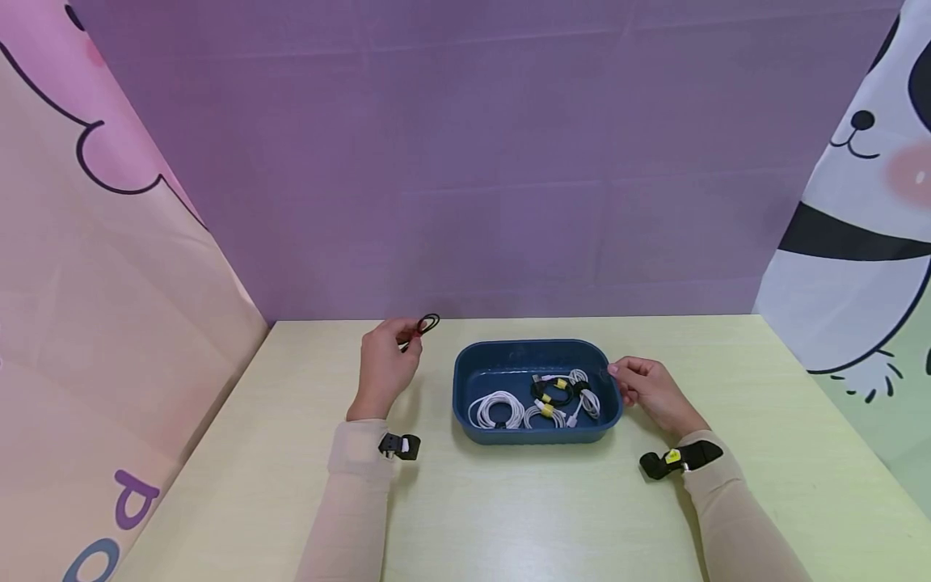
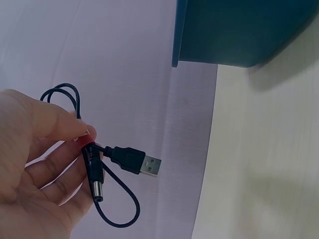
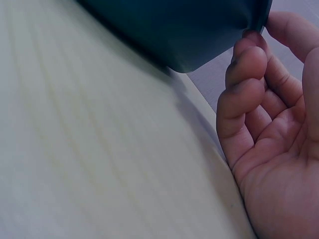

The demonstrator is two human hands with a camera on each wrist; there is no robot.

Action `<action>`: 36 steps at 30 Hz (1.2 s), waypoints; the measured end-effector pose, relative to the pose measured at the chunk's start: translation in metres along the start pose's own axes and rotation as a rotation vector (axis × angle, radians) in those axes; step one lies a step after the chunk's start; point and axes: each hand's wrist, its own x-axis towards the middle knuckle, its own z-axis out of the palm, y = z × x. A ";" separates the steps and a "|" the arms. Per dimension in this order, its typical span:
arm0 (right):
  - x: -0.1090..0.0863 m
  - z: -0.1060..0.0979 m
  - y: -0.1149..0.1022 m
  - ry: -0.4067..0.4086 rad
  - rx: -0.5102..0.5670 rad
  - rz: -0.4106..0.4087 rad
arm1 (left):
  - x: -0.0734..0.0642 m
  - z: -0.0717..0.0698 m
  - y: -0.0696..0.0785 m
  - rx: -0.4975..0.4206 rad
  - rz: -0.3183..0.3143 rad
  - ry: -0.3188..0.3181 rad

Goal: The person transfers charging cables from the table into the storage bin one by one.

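Note:
My left hand [image 1: 388, 365] pinches a black USB cable [image 2: 128, 158] between thumb and fingers, raised over the table left of the basin. A red tie bundles the cable; its USB plug and round barrel plug stick out in the left wrist view. At the basin's right end, my right hand [image 1: 650, 390] pinches the rim with thumb and forefinger. The dark blue plastic basin [image 1: 502, 436] stands on the table. In it lie a white coiled cable [image 1: 497, 411], a black cable with yellow ties [image 1: 550, 393] and further white cables [image 1: 587, 398].
The pale wooden table [image 1: 465, 517] runs back to a purple cloth backdrop [image 1: 480, 162]. Cartoon-printed cloths hang at both sides, with a panda [image 1: 858, 307] on the right one. Each wrist wears a black strap-on camera [image 1: 399, 446].

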 end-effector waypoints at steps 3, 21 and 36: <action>0.000 0.000 0.000 0.001 -0.004 0.000 | 0.000 0.000 0.001 -0.001 0.002 -0.002; 0.000 0.000 0.000 -0.001 0.005 0.011 | 0.000 0.003 0.007 0.030 0.025 -0.020; 0.000 0.000 -0.001 0.001 -0.001 0.015 | -0.001 0.004 0.013 0.019 0.052 -0.029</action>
